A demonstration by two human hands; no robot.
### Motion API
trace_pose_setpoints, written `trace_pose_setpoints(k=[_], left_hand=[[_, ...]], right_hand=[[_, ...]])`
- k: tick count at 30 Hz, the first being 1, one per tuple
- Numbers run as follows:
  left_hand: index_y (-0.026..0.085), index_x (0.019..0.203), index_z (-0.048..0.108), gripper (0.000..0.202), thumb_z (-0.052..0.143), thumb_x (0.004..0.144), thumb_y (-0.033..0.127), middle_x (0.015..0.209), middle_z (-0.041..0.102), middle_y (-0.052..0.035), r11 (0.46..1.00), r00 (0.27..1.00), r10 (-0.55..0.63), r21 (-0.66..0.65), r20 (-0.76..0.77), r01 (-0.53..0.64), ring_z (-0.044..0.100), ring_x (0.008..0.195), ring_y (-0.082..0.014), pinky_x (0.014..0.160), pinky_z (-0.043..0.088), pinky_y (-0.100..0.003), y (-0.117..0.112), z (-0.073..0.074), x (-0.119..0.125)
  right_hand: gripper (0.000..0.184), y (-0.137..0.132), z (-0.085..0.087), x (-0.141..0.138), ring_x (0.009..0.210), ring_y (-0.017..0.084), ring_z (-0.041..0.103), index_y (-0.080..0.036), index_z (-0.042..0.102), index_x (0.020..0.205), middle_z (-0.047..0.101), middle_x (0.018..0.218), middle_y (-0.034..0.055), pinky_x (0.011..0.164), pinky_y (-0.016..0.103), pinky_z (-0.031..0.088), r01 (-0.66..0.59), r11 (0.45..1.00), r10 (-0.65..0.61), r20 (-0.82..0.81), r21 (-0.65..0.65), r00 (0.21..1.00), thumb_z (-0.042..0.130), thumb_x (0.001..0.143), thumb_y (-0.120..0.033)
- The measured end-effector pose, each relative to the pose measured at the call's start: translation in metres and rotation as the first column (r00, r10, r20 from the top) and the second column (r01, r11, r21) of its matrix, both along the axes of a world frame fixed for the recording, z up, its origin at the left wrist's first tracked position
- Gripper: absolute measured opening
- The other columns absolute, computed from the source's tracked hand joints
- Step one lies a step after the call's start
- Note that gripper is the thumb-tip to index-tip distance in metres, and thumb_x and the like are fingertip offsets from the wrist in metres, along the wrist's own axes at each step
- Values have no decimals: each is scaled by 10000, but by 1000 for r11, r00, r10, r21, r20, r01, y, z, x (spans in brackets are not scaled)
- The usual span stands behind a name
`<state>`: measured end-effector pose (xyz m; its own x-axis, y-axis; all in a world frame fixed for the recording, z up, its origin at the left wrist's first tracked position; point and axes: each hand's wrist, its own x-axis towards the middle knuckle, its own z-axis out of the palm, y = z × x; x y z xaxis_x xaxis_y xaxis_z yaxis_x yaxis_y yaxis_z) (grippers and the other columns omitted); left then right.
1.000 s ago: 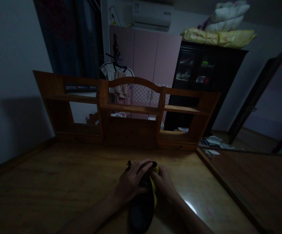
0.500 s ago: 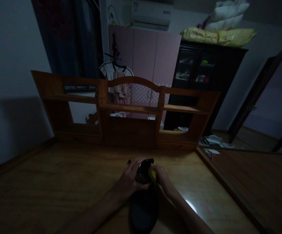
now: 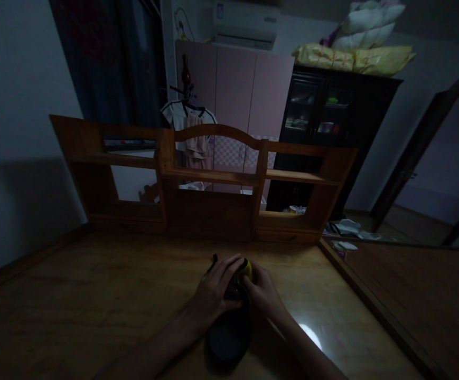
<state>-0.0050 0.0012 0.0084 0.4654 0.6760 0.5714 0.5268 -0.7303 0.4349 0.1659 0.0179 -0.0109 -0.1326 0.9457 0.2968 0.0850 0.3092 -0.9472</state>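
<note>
A black shoe [image 3: 229, 338] lies lengthwise on the wooden desk, with a matte, rounded end toward me. My left hand [image 3: 216, 282] grips the far part of it from the left, fingers over the top. What looks like a strap end [image 3: 214, 258] sticks out beyond those fingers. On the right, my right hand [image 3: 263, 290] pinches a yellow cloth [image 3: 245, 270] and presses it against the shoe's far end. Both hands hide much of that end, and dim light blurs its details.
The wooden desk [image 3: 134, 285] spreads around the hands, with a raised edge strip [image 3: 356, 279] on the right. A wooden shelf unit [image 3: 213, 174] stands along its back. Behind it are a pink wardrobe [image 3: 235, 84] and a black cabinet [image 3: 356, 116].
The cloth has moved over the top of the shoe's far end, and my right hand has followed leftward. The shoe has tipped slightly, its near end shifting left. My left fingers reach further over it.
</note>
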Motion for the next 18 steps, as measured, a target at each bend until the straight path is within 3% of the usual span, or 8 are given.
trace_pose_setpoints(k=[6, 11, 13, 15, 18], left_hand=[[306, 1412, 258, 778, 698, 773, 253, 1460, 320, -62, 992, 998, 67, 104, 13, -68, 302, 1353, -249, 1106, 326, -455, 3, 2, 3], [246, 1275, 421, 629, 693, 749, 457, 1284, 454, -102, 966, 986, 80, 232, 149, -114, 450, 1218, -252, 1014, 422, -418, -7, -1, -5], [219, 1151, 490, 444, 603, 816, 488, 1115, 551, -89, 950, 992, 4, 308, 127, -43, 540, 1074, -222, 921, 469, -357, -14, -3, -6], [195, 1033, 532, 379, 467, 877, 534, 936, 612, -69, 938, 989, -145, 318, 0, 137, 593, 892, -193, 791, 486, -301, -19, -4, -4], [186, 933, 557, 463, 327, 903, 587, 793, 636, -38, 925, 919, -304, 155, -251, 348, 604, 726, -169, 642, 448, -267, -20, -6, 6]], right_hand=[[336, 2, -1, -3, 894, 236, 617, -175, 622, 1042, 678, 991, 60, 780, 329, 497, 112, 990, -127, -181, -88, 975, 626, 720, -274], [353, 9, -12, -2, 860, 230, 624, -175, 610, 992, 685, 938, 56, 754, 328, 499, 172, 971, -222, -369, -164, 902, 663, 666, -300], [341, 12, -16, 0, 807, 217, 624, -167, 614, 951, 685, 888, 53, 706, 311, 499, 187, 963, -253, -411, -194, 876, 674, 652, -319], [314, 13, -17, 1, 718, 191, 615, -170, 614, 914, 680, 820, 35, 635, 282, 490, 199, 951, -287, -442, -235, 850, 674, 647, -324], [280, 11, -13, 1, 629, 160, 589, -188, 609, 886, 661, 742, 1, 572, 251, 467, 191, 942, -310, -494, -277, 813, 671, 646, -319]])
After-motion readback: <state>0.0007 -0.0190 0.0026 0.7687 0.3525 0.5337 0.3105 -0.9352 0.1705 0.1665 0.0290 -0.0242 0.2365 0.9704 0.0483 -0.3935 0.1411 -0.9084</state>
